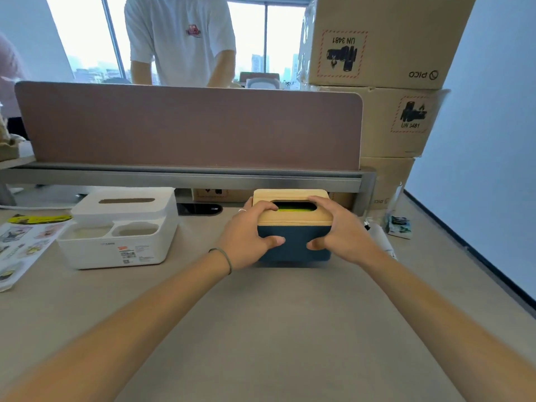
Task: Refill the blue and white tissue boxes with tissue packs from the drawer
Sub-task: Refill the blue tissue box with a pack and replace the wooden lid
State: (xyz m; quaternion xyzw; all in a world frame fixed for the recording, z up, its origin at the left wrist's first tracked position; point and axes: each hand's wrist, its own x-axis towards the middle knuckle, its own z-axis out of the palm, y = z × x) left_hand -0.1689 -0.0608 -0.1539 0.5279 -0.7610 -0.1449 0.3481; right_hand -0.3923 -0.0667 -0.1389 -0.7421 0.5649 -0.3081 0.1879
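The blue tissue box with a pale wooden lid stands on the desk at centre. Something green shows through the lid's slot. My left hand grips its left side, fingers over the lid and thumb on the blue front. My right hand grips the right side the same way. The white tissue box stands to the left, lid on, with two open compartments in front. No drawer is in view.
A brown divider panel runs along the desk's far edge; a person in a white shirt stands behind it. Stacked cardboard boxes rise at the right. Printed sheets lie at the left edge, plastic-wrapped items at the right.
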